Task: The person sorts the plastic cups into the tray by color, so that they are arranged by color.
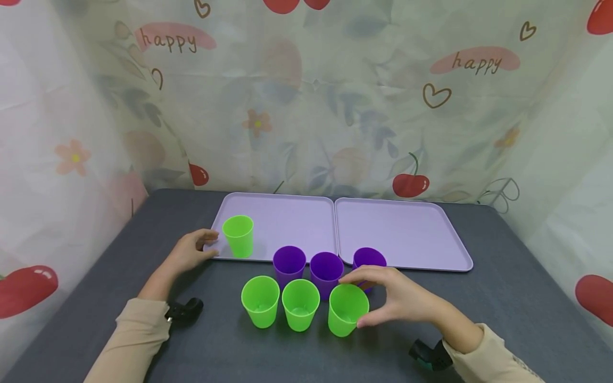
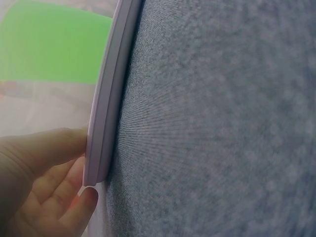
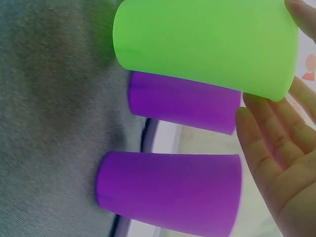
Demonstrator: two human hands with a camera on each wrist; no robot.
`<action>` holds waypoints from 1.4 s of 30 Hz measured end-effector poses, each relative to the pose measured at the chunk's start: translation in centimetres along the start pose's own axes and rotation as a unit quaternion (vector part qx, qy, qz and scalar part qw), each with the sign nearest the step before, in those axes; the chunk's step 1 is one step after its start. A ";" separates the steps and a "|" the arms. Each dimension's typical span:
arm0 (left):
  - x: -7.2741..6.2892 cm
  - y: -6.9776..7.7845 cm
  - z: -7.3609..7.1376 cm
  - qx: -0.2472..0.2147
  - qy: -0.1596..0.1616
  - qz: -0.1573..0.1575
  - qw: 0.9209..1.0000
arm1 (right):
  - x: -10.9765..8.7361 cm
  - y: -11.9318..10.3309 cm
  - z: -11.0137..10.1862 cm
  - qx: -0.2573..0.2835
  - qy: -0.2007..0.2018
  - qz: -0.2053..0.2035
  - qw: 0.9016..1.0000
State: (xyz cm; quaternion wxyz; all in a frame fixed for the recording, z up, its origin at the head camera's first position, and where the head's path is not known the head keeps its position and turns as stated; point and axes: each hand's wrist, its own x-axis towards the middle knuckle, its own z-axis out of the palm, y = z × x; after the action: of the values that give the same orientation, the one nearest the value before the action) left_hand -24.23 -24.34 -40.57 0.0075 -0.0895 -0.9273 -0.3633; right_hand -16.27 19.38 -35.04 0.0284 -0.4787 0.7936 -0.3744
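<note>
My right hand [image 1: 399, 298] has its thumb and fingers around the rim of the rightmost green cup [image 1: 348, 309]; the right wrist view shows thumb and fingertips at the rim of this green cup [image 3: 207, 44]. Two more green cups, one [image 1: 261, 301] and another [image 1: 300, 305], stand to its left. Behind them are three purple cups [image 1: 289, 266], [image 1: 326, 271], [image 1: 369, 257], the right one partly hidden by my fingers. At the left tray's [image 1: 287, 213] front left corner, my left hand [image 1: 191, 249] holds the rim between thumb and fingers. A green cup [image 1: 238, 236] stands upright on that tray.
A second lilac tray [image 1: 402, 229] lies against the first one's right side. Both rest on a dark grey table [image 1: 215, 351], with a patterned curtain [image 1: 316, 106] behind and at the sides. The purple cups stand close to the trays' front edges.
</note>
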 end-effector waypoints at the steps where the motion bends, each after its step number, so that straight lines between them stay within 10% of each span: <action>1: 0.0 0.0 0.0 0.001 0.000 0.000 1.000 | 0.0 -0.1 -0.1 -0.001 0.001 0.000 1.000; 42: 0.1 -0.1 0.0 0.005 -0.003 -0.004 1.000 | 2.0 -3.2 -6.3 -0.063 0.060 -0.030 0.996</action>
State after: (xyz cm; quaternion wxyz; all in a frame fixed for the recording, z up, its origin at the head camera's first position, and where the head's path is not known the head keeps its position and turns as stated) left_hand -24.32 -24.43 -40.61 0.0033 -0.0872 -0.9294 -0.3587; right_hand -17.55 20.52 -27.89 -0.0607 -0.4794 0.8015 -0.3522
